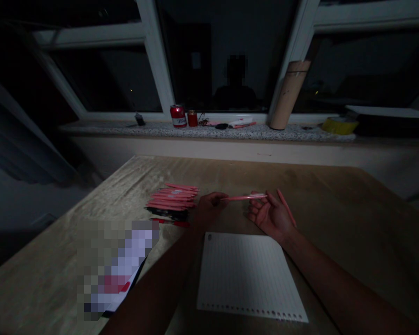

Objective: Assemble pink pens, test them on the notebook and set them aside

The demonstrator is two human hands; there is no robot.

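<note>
A slim pink pen (244,197) is held level above the table between my two hands. My left hand (209,209) pinches its left end. At the other end, my right hand (272,216) has its thumb and a finger on the pen, palm turned up and the other fingers curled. Beside that hand, on its right, a second pink pen (286,207) lies slanted. Left of my left hand is a pile of pink pens (172,197), with black pens (167,213) and red pens (171,223) along its near side.
A lined sheet of paper (247,279) with punched holes lies on the table (335,223) between my forearms. A blurred-out item (125,265) is at left. The windowsill (153,129) bears a red can (178,116), a red jar (192,118), a tall cylinder (289,95) and yellow tape (339,125).
</note>
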